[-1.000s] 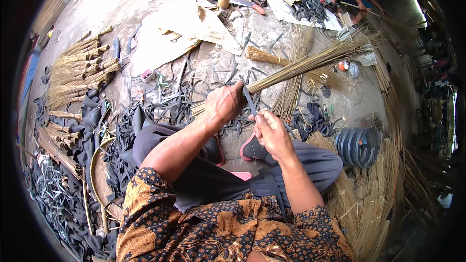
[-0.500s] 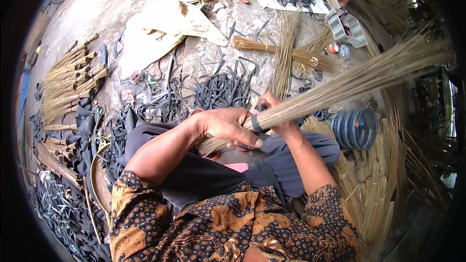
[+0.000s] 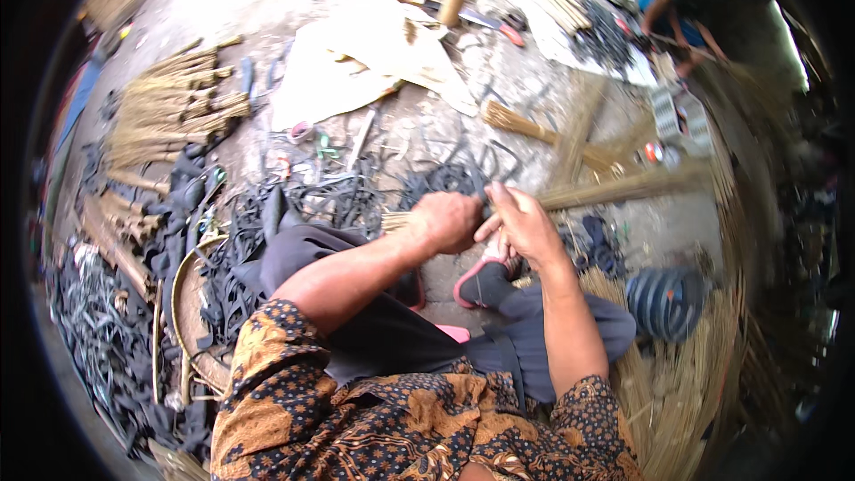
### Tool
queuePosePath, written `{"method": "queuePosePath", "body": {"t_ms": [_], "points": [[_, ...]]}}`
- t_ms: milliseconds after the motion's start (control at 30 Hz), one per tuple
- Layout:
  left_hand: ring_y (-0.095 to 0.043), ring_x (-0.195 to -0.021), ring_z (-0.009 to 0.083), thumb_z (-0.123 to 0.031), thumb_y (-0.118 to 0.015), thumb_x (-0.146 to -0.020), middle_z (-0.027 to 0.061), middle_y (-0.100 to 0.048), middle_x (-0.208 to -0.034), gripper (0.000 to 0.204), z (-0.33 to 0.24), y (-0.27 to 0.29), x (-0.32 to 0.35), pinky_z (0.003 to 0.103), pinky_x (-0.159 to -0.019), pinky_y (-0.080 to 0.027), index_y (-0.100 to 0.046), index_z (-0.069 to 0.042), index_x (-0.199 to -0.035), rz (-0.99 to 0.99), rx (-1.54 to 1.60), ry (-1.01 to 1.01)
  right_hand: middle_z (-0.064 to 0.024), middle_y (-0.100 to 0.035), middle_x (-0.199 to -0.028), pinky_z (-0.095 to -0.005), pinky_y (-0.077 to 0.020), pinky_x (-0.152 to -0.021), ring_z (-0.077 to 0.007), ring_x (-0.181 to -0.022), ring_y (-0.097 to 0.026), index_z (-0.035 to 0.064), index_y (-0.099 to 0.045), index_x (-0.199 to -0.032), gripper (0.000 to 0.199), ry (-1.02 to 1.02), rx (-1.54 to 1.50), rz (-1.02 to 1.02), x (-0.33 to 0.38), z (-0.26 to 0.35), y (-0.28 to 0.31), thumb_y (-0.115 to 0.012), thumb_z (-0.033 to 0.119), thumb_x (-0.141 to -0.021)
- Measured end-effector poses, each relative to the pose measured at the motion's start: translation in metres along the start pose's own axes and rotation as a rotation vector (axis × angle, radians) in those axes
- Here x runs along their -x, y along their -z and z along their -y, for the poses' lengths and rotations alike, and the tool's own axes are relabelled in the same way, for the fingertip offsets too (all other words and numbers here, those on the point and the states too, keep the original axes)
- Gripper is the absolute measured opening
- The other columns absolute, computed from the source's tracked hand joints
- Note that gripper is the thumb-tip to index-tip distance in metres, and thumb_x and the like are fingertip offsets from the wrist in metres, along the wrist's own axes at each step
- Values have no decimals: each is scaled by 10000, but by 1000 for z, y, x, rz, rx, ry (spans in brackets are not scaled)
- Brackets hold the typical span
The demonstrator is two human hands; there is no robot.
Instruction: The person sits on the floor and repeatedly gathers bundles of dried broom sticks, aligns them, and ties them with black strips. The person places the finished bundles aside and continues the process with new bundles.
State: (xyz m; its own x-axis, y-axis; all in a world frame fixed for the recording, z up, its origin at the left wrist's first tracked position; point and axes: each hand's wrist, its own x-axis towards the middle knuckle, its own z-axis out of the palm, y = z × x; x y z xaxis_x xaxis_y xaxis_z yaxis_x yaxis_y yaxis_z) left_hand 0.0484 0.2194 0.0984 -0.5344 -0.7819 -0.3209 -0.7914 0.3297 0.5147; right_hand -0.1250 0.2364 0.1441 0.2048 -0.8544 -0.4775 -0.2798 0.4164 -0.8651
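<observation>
A long bundle of thin broom sticks (image 3: 637,185) lies crosswise before me, its bristly end pointing right. Its short cut end shows left of my left hand (image 3: 450,221), which is closed in a fist around the bundle. Close beside it, my right hand (image 3: 527,227) is bent over the bundle, thumb and fingers at a dark rubber strip (image 3: 485,199) between the two hands. Part of the strip and the bundle is hidden by my fingers. Below, a foot in a pink sandal (image 3: 481,283) rests between my bent legs.
Loose black rubber strips (image 3: 312,187) lie ahead and left. Tied stick bundles (image 3: 183,107) are stacked far left; more sticks (image 3: 677,374) lie at my right beside a dark ribbed container (image 3: 663,303). A pale sack (image 3: 356,62), a knife (image 3: 499,25) and a co-worker (image 3: 686,18) are farther off.
The bundle has swung from a raised slant to nearly level and farther from me. Both hands have moved forward with it and drawn together at the strip. My view has shifted.
</observation>
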Motion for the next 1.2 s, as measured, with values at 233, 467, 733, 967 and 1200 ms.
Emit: {"method": "queuePosePath", "body": {"t_ms": [233,467,733,967,1200], "points": [[-740,-822,401,-296,-615,-928,197,-731,-856,307,23,-22,-5,512,-698,-584,-615,-88,-1154,-108,96,21,-132,-691,-895,-259,-534,-565,-161,-626,-673,-13,-595,-1137,325,153,-236,-76,17,-37,-26,-544,304,-1088],[-733,-783,404,-363,-688,-902,194,-725,-821,431,40,-39,-15,512,-681,-581,-565,-6,-1110,-205,151,3,-3,-517,-639,-202,-363,-409,-66,-480,-453,53,-601,-1054,246,10,-320,-86,42,-58,-29,-535,284,-1102],[-728,-879,438,-517,-593,-988,240,-725,-859,510,29,-27,-5,517,-766,-577,-638,-11,-1041,-138,142,-55,49,-432,-623,-182,-300,-406,-24,-472,-367,90,-559,-944,269,37,-382,-127,40,-56,-27,-533,306,-1104],[-724,-929,447,-530,-540,-1013,241,-739,-955,516,33,-10,-4,521,-819,-580,-656,-38,-1115,-98,199,53,81,-418,-662,-188,-244,-443,4,-524,-347,134,-525,-852,273,103,-352,-115,59,-46,-28,-531,251,-1098],[-693,-906,466,-533,-523,-1021,290,-702,-908,540,32,32,-4,557,-817,-525,-670,-14,-1034,-144,352,16,63,-492,-701,-229,-322,-533,-20,-605,-411,53,-603,-912,206,289,7,-130,97,-52,-3,-545,174,-1069]]}}
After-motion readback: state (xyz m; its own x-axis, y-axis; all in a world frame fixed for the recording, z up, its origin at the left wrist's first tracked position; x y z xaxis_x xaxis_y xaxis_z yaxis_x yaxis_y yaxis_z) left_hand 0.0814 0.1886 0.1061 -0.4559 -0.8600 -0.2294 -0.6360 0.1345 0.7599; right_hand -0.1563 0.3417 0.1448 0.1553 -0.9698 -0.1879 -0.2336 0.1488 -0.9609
